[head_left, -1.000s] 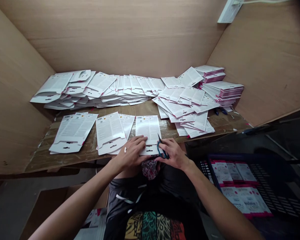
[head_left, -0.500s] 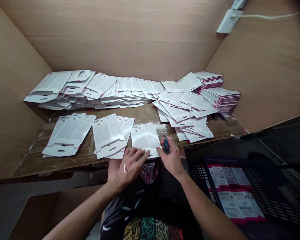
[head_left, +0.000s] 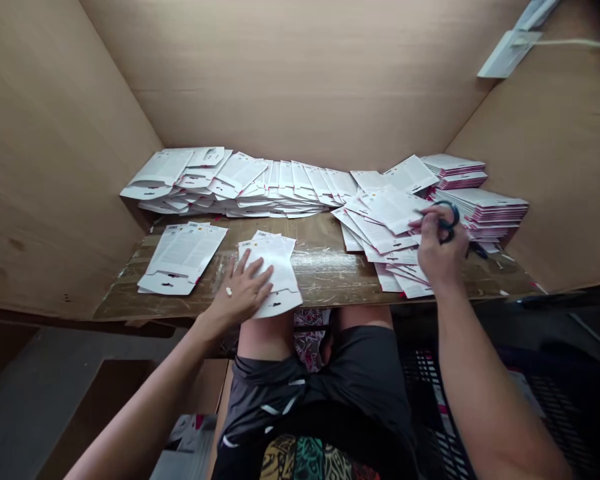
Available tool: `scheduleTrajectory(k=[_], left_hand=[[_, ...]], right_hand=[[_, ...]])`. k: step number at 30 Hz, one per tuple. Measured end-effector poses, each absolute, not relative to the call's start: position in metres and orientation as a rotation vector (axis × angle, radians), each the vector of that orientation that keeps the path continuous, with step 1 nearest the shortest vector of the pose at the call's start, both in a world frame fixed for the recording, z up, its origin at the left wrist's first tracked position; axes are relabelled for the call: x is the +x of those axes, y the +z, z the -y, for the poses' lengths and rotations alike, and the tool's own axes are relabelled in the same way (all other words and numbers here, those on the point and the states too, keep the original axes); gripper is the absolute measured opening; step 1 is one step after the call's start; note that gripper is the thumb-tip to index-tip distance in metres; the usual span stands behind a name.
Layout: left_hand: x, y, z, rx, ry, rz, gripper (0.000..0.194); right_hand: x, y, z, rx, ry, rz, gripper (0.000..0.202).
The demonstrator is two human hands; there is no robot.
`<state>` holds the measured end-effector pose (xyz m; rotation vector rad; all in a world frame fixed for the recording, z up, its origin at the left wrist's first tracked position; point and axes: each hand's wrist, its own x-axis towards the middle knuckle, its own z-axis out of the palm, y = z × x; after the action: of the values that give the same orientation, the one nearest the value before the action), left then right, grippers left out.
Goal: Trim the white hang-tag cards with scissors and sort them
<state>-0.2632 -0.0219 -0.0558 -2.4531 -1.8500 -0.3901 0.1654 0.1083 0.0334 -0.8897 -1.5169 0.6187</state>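
My left hand (head_left: 243,290) lies with its fingers spread on a white printed cardboard packet (head_left: 283,280). This packet tops a small overlapping pile near the table's front edge, its flap with a hanging slot pointing towards me. Over the loose heap on the right, my right hand (head_left: 441,253) is closed around a pair of scissors (head_left: 447,217) with dark blue handles. Its fingertips are at the edge of a white packet (head_left: 397,208) on that heap; whether they pinch it, I cannot tell. Another short pile of packets (head_left: 185,257) lies left of my left hand.
A long row of packets (head_left: 285,180) lines the back panel (head_left: 300,80). Neat pink-edged stacks (head_left: 497,213) stand at the right wall. Below the table (head_left: 320,267) are a dark slotted crate (head_left: 430,380) at right and a cardboard box (head_left: 100,400) at left.
The view has swung left. My right hand has gone to the right-hand heap with the scissors. My left hand has shifted onto the middle pile; the packet between my hands has left its spot.
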Motion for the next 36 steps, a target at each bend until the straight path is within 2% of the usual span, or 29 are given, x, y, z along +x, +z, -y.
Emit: scheduleTrajectory(k=[3, 5, 10, 19, 26, 30, 33, 36], left_hand=[[-0.209, -0.06, 0.022, -2.572, -0.412, 1.728, 0.049], [-0.182, -0.061, 0.017, -2.634, -0.439, 1.69, 0.052], [-0.161, -0.063, 0.004, -2.698, -0.438, 1.63, 0.052], [-0.162, -0.067, 0.003, -2.698, -0.413, 1.614, 0.052], [-0.16, -0.065, 0.003, -2.693, -0.407, 1.625, 0.05], [-0.16, -0.063, 0.003, -2.692, -0.4, 1.639, 0.05], [-0.161, -0.063, 0.001, -2.695, -0.409, 1.642, 0.051], [-0.158, -0.06, -0.002, -2.746, -0.459, 1.62, 0.046]], right_hand=[[0.132, -0.012, -0.055, -0.919, 0.923, 1.558, 0.039], [0.114, -0.043, -0.026, -0.926, 1.079, 1.669, 0.037], [0.115, -0.083, -0.009, -0.975, 1.028, 1.828, 0.027], [0.125, -0.081, -0.015, -0.967, 1.011, 1.896, 0.026], [0.122, -0.071, -0.016, -0.909, 0.84, 2.02, 0.025], [0.121, -0.07, -0.015, -0.825, 0.945, 2.089, 0.027], [0.118, -0.071, -0.019, -0.866, 1.055, 1.892, 0.029], [0.11, -0.072, -0.027, -0.902, 1.006, 1.734, 0.029]])
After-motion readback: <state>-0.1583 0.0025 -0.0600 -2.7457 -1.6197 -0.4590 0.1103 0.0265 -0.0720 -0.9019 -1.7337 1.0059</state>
